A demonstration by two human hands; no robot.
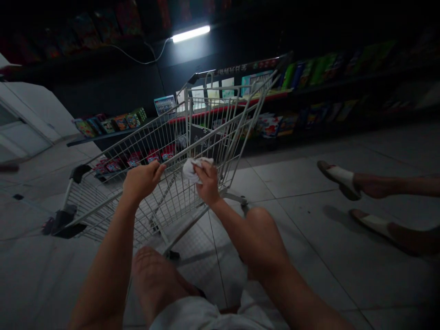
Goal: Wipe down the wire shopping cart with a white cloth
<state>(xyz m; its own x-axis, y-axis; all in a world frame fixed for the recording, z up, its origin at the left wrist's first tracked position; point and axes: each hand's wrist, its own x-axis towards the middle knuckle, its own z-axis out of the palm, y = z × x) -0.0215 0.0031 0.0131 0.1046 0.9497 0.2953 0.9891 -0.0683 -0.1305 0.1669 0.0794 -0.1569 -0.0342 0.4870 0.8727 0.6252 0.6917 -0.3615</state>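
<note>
A metal wire shopping cart point(201, 140) stands tilted across my view, with black plastic corner pieces and a dark handle bar at its far end. My left hand point(142, 181) is closed around the near top rail of its basket. In my right hand point(208, 183) a crumpled white cloth point(191, 171) is bunched up. The fingers press it against the cart's wire side, just below the rail. How firmly the cloth touches the wires cannot be made out.
Dark shelves with boxes and packets point(127, 120) run behind the cart. A lit tube lamp point(191, 34) with a loose cable hangs above. Another person's feet in white sandals point(338, 175) rest on the tiled floor point(292, 238) at right. My bare knees are below the cart.
</note>
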